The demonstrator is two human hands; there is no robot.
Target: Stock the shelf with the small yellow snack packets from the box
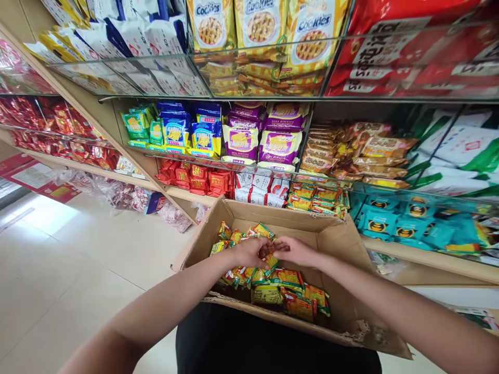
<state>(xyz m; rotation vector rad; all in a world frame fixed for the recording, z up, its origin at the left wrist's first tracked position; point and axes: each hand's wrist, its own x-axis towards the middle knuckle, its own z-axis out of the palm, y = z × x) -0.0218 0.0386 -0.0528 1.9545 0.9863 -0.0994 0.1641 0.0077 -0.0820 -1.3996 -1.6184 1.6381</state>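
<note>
An open cardboard box [343,259] rests in front of the shelves, with several small yellow, orange and green snack packets [298,305] lying loose in its left and front part. My left hand [253,252] is over the packets near the box's middle, its fingers curled around a packet [272,262]. Close beside it, my right hand [290,250] has its fingers bent together at the same spot. Whether anything is between the right fingertips is too small to tell.
Behind the box, a glass-fronted shelf holds similar yellow packets [316,196], white-and-red packets [261,188], red packets [198,179] and teal packets [413,223]. Purple biscuit bags [280,143] and cookie bags [260,28] are higher up. Plastic-wrapped goods [130,192] lie at left.
</note>
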